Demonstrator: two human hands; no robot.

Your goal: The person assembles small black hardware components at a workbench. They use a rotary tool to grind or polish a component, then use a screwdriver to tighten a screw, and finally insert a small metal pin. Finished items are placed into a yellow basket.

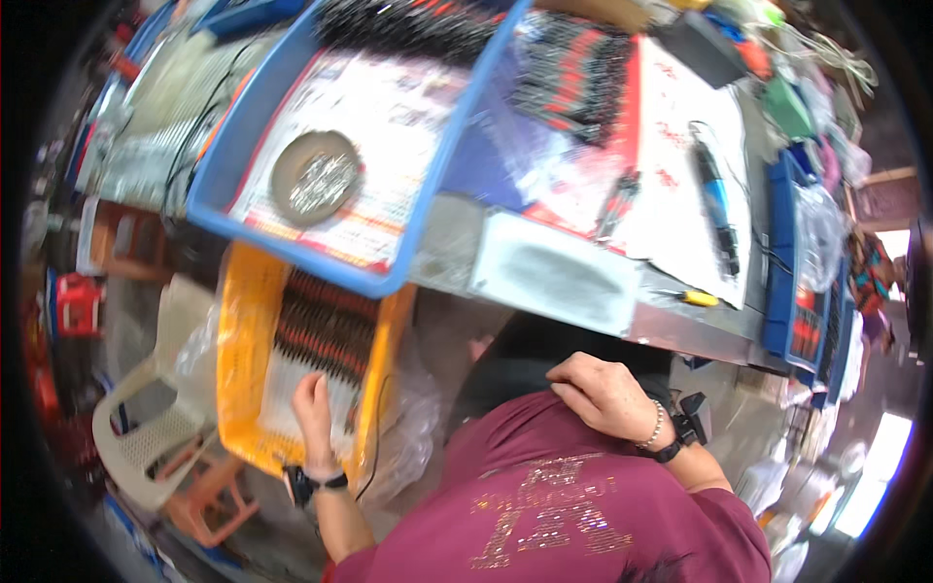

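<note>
My left hand [312,413] is held over the yellow basket [236,364], near the rows of slim dark and red-orange pieces [326,325] inside it. Its fingers are foreshortened and blurred, so their grip is unclear. At the front of my dark red shirt [583,486] rests my right hand [607,398], its fingers curled and thumb tucked in; whatever they may hold is hidden. On the table above lies a blue-and-black electric screwdriver [714,194], beside a black-and-red slim piece [618,206]. A small yellow-handled tool [698,298] lies near the table edge.
A blue tray [434,185] holds a round bowl [282,180] of small shiny metal parts and a pile of dark pieces. More black-and-red pieces [573,78] lie bundled on the table. Blue bins [782,257] stand at right; a pale plastic chair [146,428] stands at left.
</note>
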